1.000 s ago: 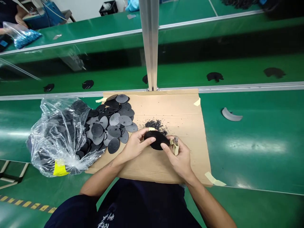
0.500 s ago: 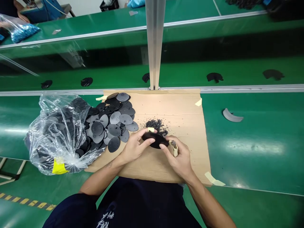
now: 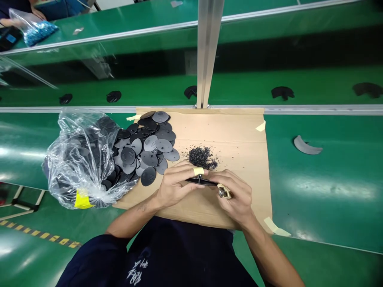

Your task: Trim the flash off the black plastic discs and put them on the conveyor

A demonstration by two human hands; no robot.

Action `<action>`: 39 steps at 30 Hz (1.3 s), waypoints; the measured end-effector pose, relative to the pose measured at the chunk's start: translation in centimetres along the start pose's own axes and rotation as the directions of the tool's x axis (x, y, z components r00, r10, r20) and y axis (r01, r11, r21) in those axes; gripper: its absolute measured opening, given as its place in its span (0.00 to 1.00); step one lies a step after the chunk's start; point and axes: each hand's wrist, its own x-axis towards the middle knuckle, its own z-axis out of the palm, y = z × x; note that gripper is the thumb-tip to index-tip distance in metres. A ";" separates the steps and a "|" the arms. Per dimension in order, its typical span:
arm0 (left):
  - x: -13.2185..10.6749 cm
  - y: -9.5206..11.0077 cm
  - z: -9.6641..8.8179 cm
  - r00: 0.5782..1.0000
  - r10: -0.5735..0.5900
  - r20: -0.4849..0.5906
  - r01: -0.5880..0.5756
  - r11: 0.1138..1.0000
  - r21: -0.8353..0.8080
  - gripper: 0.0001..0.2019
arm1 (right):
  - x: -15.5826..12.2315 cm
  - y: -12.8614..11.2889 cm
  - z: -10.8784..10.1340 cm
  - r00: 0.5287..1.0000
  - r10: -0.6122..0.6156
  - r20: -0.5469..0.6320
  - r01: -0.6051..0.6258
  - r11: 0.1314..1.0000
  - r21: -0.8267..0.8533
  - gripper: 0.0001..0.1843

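A thin black plastic disc [image 3: 201, 181] is held nearly edge-on above the cardboard, with a small stub showing on its upper face. My left hand [image 3: 177, 184] pinches its left side; a band of yellowish tape wraps one fingertip. My right hand [image 3: 236, 195] closes around a small metal tool [image 3: 224, 191] wrapped in beige tape, its fingers also at the disc's right edge. Most of the tool is hidden in the palm. Just beyond the hands lies a heap of black plastic bits [image 3: 202, 157]. Loose black discs [image 3: 149, 158] are piled to the left.
A clear plastic bag [image 3: 80, 159] of discs lies open beside the pile. Taped cardboard [image 3: 239, 135] covers the bench. A metal post [image 3: 209, 56] rises at its far edge. A curved grey piece [image 3: 308, 145] lies right. Black parts [image 3: 283, 93] sit beyond the rail. Another person's hand [image 3: 38, 14] shows far left.
The disc has tipped from showing its broad face to nearly edge-on. My right hand has turned, with the tool now lower beside the disc's edge. The whole view has shifted slightly.
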 end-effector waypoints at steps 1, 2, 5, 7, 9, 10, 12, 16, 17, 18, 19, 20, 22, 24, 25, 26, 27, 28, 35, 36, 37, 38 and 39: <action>-0.1 0.0 0.1 1.000 0.014 -0.016 -0.014 1.000 0.007 0.12 | 0.0 0.0 0.0 1.000 0.006 0.006 -0.006 1.000 0.001 0.17; -0.1 0.0 0.1 0.999 0.033 -0.032 -0.032 0.999 0.013 0.12 | -0.1 0.0 0.0 1.000 0.012 0.014 -0.012 1.000 0.006 0.17; -0.2 0.0 0.2 0.993 0.096 -0.062 -0.094 0.995 0.019 0.12 | -0.2 -0.2 -0.2 0.999 0.023 0.037 -0.024 0.999 0.032 0.16; -0.2 0.1 0.2 0.994 0.099 -0.034 -0.099 0.995 0.024 0.12 | -0.2 -0.3 -0.3 0.998 0.027 0.056 -0.029 0.999 0.038 0.17; -0.2 0.1 0.2 0.996 0.088 -0.005 -0.088 0.996 0.036 0.12 | -0.2 -0.4 -0.4 0.997 0.034 0.072 -0.037 0.999 0.037 0.17; -0.3 0.1 0.2 0.996 0.088 -0.006 -0.087 0.995 0.045 0.13 | -0.2 -0.5 -0.5 0.996 0.040 0.079 -0.043 0.998 0.039 0.17; -0.5 0.2 0.4 0.993 0.109 -0.045 -0.106 0.992 0.067 0.15 | -0.2 -0.5 -0.5 0.996 0.051 0.079 -0.054 0.997 0.046 0.17; -1.1 0.3 0.9 0.985 0.123 -0.119 -0.108 0.986 0.124 0.15 | -0.2 -0.5 -0.5 0.997 0.052 0.059 -0.055 0.997 0.048 0.17; -1.2 0.4 0.9 0.985 0.116 -0.126 -0.099 0.987 0.129 0.15 | -0.3 -0.5 -0.5 0.997 0.055 0.057 -0.057 0.997 0.046 0.17; -1.1 0.4 0.9 0.987 0.102 -0.124 -0.086 0.989 0.123 0.14 | -0.3 -0.5 -0.4 0.997 0.061 0.054 -0.064 0.997 0.044 0.16; -1.1 0.4 0.9 0.990 0.083 -0.115 -0.071 0.992 0.104 0.14 | -0.3 -0.5 -0.4 0.996 0.071 0.052 -0.073 0.996 0.042 0.16; -0.9 0.4 0.8 0.994 0.060 -0.096 -0.052 0.996 0.075 0.13 | -0.4 -0.5 -0.2 0.995 0.082 0.051 -0.084 0.996 0.043 0.15; -0.6 0.4 0.5 1.000 0.004 -0.028 -0.004 1.000 0.019 0.11 | -0.5 -0.6 0.0 0.994 0.105 0.038 -0.107 0.993 0.052 0.14; -0.4 0.4 0.2 0.998 -0.049 0.041 0.049 0.999 -0.011 0.12 | -0.6 -0.5 0.3 0.993 0.120 0.012 -0.121 0.990 0.069 0.13; -0.4 0.4 0.1 0.995 -0.079 0.059 0.081 0.996 -0.023 0.13 | -0.6 -0.4 0.3 0.992 0.124 0.003 -0.124 0.989 0.078 0.12; -0.4 0.3 0.0 0.992 -0.112 0.064 0.114 0.993 -0.036 0.14 | -0.6 -0.4 0.2 0.992 0.125 -0.001 -0.125 0.988 0.088 0.11; -0.5 0.3 -0.1 0.988 -0.142 0.053 0.144 0.988 -0.047 0.14 | -0.6 -0.3 0.0 0.992 0.127 0.011 -0.128 0.987 0.097 0.10; -0.5 0.2 -0.2 0.987 -0.160 0.032 0.162 0.985 -0.052 0.13 | -0.5 -0.2 -0.2 0.991 0.132 0.037 -0.135 0.986 0.100 0.09; -0.8 -0.1 -0.5 1.000 -0.006 -0.017 0.008 0.993 0.121 0.08 | 0.4 -0.1 -1.6 0.982 0.119 0.144 -0.129 0.990 0.063 0.11; -0.9 -0.1 -0.4 0.999 0.035 -0.011 -0.033 0.988 0.148 0.07 | 0.4 -0.1 -1.4 0.986 0.087 0.143 -0.097 0.993 0.066 0.10; -1.0 -0.1 -0.2 0.997 0.079 -0.005 -0.077 0.981 0.180 0.07 | 0.4 -0.1 -1.2 0.989 0.053 0.137 -0.063 0.996 0.064 0.10; -1.1 0.0 0.0 0.993 0.118 -0.001 -0.115 0.970 0.213 0.07 | 0.4 0.0 -0.9 0.992 0.021 0.127 -0.028 0.998 0.057 0.10; -1.2 0.0 0.1 0.990 0.141 0.000 -0.137 0.961 0.240 0.08 | 0.3 0.1 -0.7 0.993 -0.009 0.117 0.003 0.999 0.046 0.11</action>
